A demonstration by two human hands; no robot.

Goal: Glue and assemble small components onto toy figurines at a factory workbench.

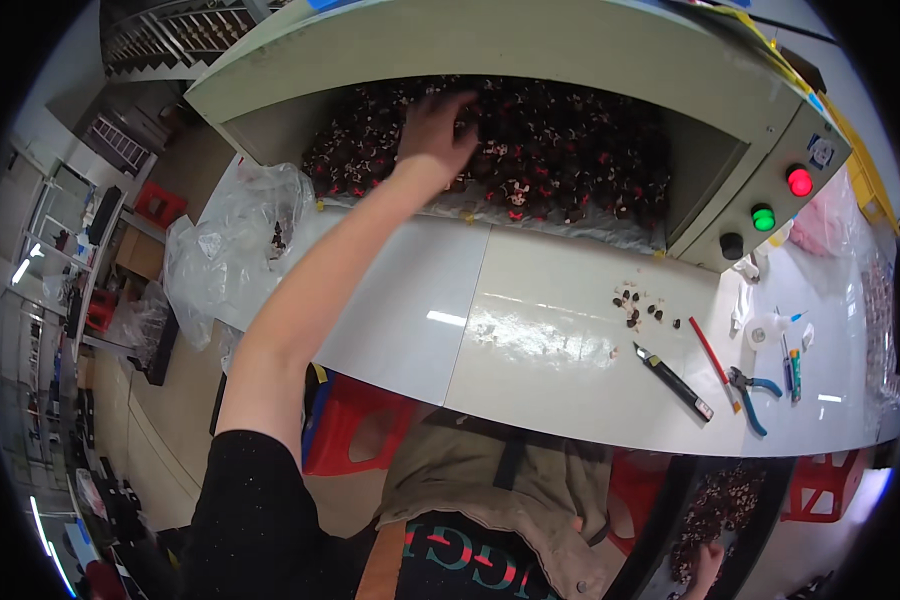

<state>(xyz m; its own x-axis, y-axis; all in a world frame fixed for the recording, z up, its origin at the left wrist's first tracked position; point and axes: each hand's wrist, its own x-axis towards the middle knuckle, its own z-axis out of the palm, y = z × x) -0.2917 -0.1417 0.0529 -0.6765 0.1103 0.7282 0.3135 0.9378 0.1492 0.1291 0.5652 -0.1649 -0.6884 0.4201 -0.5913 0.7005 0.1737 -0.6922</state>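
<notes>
My left hand (pixel 438 135) reaches into a beige box-shaped machine, over a heap of small dark figurines (pixel 570 150) with red and pale details. Its thumb and fingers are curved but apart, slightly blurred, and I see nothing held between them. At the lower right, my right hand (pixel 708 570) is down at a long dark tray (pixel 660 560) full of small dark and pale pieces (pixel 725 500). Its fingers look drawn together among the pieces; what they hold is too small to make out.
The beige machine (pixel 470 45) carries red and green lights and a black knob. On the white table (pixel 560 390) lie a cutter knife (pixel 673 382), pliers (pixel 750 398), a red stick (pixel 710 350) and loose pieces (pixel 632 312). Clear plastic bags (pixel 235 260) crowd the left; red stools (pixel 360 425) stand below.
</notes>
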